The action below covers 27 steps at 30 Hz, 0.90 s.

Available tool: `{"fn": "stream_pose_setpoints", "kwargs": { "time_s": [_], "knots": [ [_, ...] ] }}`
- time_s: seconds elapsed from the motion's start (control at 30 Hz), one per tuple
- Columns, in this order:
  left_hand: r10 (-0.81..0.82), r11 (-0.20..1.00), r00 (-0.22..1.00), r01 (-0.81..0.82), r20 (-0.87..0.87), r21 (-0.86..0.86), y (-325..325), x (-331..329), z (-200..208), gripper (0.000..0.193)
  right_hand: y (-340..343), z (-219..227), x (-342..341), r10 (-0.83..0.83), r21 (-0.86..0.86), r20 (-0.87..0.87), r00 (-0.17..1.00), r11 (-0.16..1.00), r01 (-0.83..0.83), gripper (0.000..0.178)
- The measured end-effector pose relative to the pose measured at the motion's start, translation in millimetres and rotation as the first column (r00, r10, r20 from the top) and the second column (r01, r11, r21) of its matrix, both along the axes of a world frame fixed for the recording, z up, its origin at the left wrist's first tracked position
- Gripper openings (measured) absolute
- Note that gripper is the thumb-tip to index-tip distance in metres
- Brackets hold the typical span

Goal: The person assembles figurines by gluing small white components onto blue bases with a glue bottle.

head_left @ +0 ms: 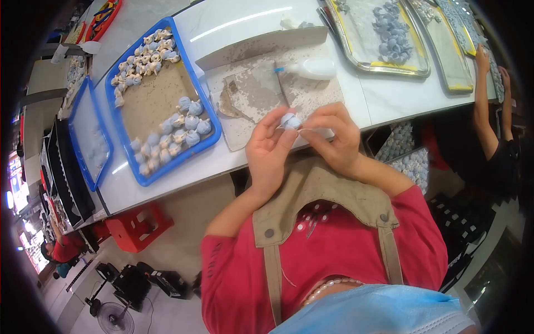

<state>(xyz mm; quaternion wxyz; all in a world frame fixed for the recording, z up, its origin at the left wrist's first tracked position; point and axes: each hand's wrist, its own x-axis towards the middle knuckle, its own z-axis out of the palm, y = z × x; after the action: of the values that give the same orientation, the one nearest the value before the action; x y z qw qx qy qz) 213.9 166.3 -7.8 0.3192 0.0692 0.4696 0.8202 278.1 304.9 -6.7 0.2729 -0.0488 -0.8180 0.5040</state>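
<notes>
Between the fingertips and thumb of my left hand (268, 149) sits a small rounded grey-blue piece (290, 121), held just over the near edge of the table. My right hand (336, 138) is closed in a pinch right beside that piece. Something thin and pale shows at its fingertips, too small to make out. Beyond my hands lies a stained cardboard sheet (253, 92) with a raised back flap. A white squeeze bottle (317, 69) with a blue tip rests on its side there.
Left of the cardboard, a blue-rimmed tray (213, 114) holds several blue-and-cream pieces. Metal trays (384, 68) with blue parts stand at the back right. A co-worker's arm (485, 119) reaches in at right. A red stool (139, 227) and a fan (115, 318) are on the floor.
</notes>
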Motion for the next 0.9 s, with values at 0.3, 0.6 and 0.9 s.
{"fn": "stream_pose_setpoints", "kwargs": {
  "time_s": [0.3,0.6,0.9],
  "knots": [
    [-0.027,0.998,0.999,0.025,-0.035,-0.055,2,4,2,0.037,13,11,-1,0.037,0.132,0.041,0.998,0.990,-0.042,0.022],
    [-0.065,0.993,0.997,0.060,-0.052,-0.102,6,3,2,0.036,15,12,3,-0.024,0.098,0.055,0.998,0.995,0.018,0.014],
    [-0.105,0.975,0.960,0.048,-0.260,-0.216,2,3,6,0.030,24,11,3,0.056,0.021,0.094,0.994,0.998,-0.058,0.014]
  ]
}}
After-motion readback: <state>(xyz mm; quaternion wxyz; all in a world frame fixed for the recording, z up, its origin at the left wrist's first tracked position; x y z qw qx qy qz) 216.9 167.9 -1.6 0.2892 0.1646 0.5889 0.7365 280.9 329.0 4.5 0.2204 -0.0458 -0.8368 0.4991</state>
